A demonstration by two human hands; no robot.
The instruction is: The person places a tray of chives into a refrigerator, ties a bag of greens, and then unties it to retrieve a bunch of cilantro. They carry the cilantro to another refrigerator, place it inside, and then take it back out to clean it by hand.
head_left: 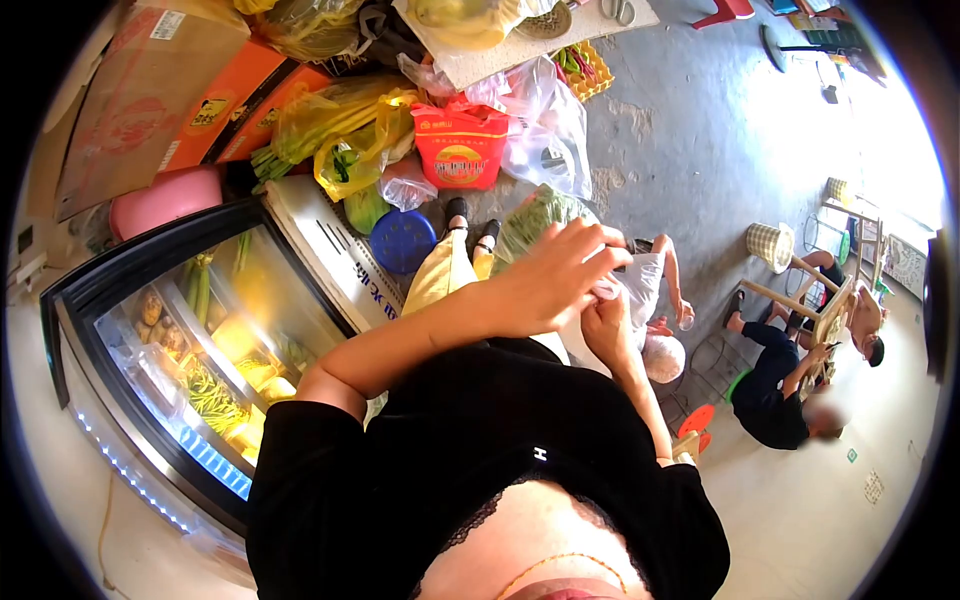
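A clear plastic bag of green vegetables (545,222) hangs in front of my black top, above my yellow trousers. My left hand (562,278) reaches across from the left, its fingers bent and closed on the bag's gathered plastic. Just to the right and lower, my right hand (610,325) is closed on the same plastic, close to my left fingertips. The bag's neck is partly hidden by my fingers.
A glass-fronted display fridge (215,345) with vegetables stands at left. Ahead are a red bag (461,146), a blue stool (402,240) and cardboard boxes (150,100). A person in white (645,290) is close at right; other people sit farther right.
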